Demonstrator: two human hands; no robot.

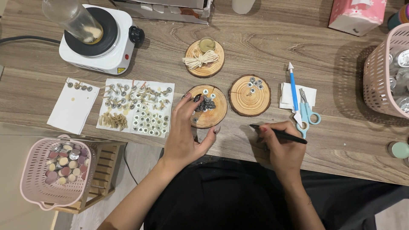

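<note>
My left hand [186, 130] reaches over a round wood slice [211, 115] near the table's front edge, fingertips touching a dark pile of small metal wick tabs [207, 103] on it. My right hand [282, 147] rests on the table and grips black tweezers [279, 134] pointing left. A second wood slice [250, 95] with a few metal tabs lies just right of the first. A third slice [205, 58] farther back carries a coil of cream wick string and a small tin.
White paper [137, 107] with rows of metal tabs and wicks lies left. A white hotplate [99, 37] with a glass beaker stands back left. Blue scissors [308, 113] and a blue pen lie right. Pink baskets sit at far right [380, 72] and lower left [56, 174].
</note>
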